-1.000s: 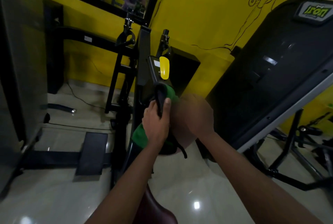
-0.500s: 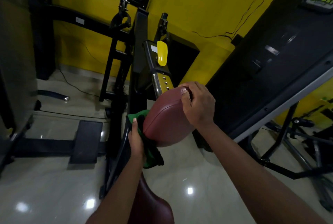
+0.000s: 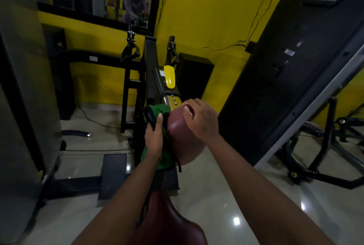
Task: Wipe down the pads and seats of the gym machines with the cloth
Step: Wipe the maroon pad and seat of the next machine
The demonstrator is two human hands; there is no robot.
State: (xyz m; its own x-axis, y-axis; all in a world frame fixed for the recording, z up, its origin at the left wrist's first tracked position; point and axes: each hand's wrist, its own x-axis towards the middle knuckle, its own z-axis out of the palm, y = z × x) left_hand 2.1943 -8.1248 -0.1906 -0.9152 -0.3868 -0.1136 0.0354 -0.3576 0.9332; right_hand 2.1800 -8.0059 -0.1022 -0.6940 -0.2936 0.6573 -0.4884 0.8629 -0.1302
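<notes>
A maroon padded chest pad [image 3: 182, 136] stands on the machine's slanted post in the middle of the view. My left hand [image 3: 154, 138] presses a green cloth with black trim [image 3: 157, 109] against the pad's left side, fingers stretched upward along it. My right hand [image 3: 201, 120] grips the pad's top right edge, fingers curled over it. The maroon seat [image 3: 167, 223] lies below, between my forearms.
A yellow adjustment lever [image 3: 169, 79] sticks up on the post behind the pad. A large black weight-stack shroud [image 3: 291, 67] leans at right, a grey one [image 3: 23, 87] at left. Black footplate [image 3: 113, 173] lies on the glossy tile floor. A mirror hangs on the yellow wall.
My left hand slid the cloth down the pad's left side, then back up to its upper part. My right hand settled on the pad's top edge and stayed.
</notes>
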